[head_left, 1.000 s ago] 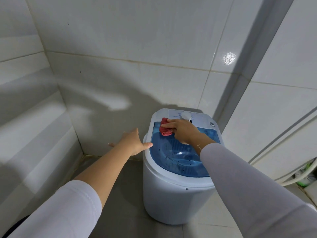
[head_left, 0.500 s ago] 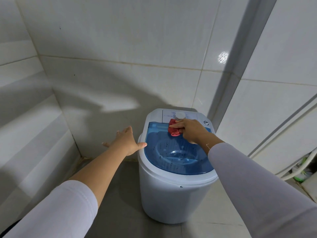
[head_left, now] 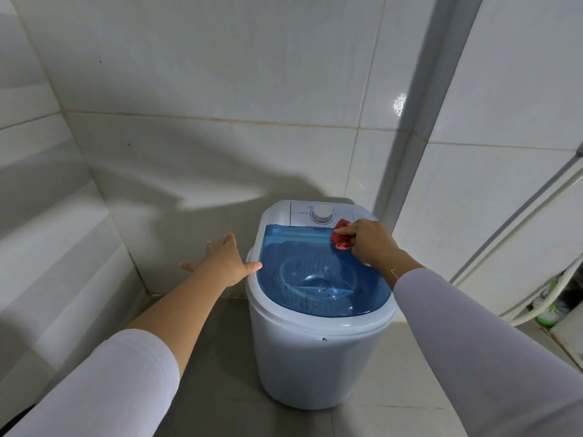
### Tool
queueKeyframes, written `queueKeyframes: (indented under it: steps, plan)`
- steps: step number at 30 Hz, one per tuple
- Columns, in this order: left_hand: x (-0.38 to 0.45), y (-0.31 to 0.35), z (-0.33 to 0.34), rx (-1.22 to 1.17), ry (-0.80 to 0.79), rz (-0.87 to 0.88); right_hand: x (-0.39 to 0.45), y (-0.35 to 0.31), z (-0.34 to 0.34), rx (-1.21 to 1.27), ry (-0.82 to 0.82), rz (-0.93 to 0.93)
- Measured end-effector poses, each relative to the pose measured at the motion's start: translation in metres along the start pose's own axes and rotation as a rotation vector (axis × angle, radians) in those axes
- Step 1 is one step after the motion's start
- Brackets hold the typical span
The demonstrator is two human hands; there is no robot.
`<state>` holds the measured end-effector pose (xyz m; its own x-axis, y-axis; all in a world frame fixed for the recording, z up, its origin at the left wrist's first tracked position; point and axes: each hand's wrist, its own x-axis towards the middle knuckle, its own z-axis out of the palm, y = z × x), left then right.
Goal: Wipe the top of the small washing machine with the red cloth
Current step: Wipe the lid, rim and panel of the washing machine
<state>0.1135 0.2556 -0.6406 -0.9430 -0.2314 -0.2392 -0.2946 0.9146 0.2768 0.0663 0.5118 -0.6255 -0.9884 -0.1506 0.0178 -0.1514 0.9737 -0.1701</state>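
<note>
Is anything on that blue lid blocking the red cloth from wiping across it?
Nothing visible does. The red cloth, in the right hand, sits at the blue lid's far right corner; only the left hand's thumb touches its left edge.

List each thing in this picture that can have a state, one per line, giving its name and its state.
Washing machine: upright on the floor.
Blue lid: shut, see-through, dark specks showing.
Dial: setting too small to read.
Red cloth: bunched, pressed on the lid's back right corner.
Right hand: closed on the red cloth.
Left hand: open, fingers spread, thumb at the machine's left rim.
</note>
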Motion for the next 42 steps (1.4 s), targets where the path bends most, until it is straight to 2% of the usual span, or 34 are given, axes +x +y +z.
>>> queueKeyframes:
  steps: [5,19,24,32,36,42]
  plan:
    - [-0.001,0.002,-0.001,0.038,0.003,-0.006,-0.013,0.017,-0.009,-0.01,0.009,0.033]
    - [0.0,0.005,-0.002,0.041,0.017,0.003,-0.038,0.039,-0.031,0.234,0.067,0.217]
    - [0.003,0.003,-0.002,0.029,0.005,0.011,-0.021,0.003,-0.055,0.232,0.116,0.071]
    - [-0.001,0.003,-0.002,-0.023,-0.002,0.022,0.013,-0.085,-0.033,0.082,-0.012,-0.261]
    - [-0.001,0.002,-0.003,-0.039,-0.01,0.026,0.016,-0.115,-0.009,0.015,-0.058,-0.34]
    - [0.002,0.0,-0.006,-0.028,-0.027,0.023,0.019,-0.124,0.012,-0.117,-0.142,-0.395]
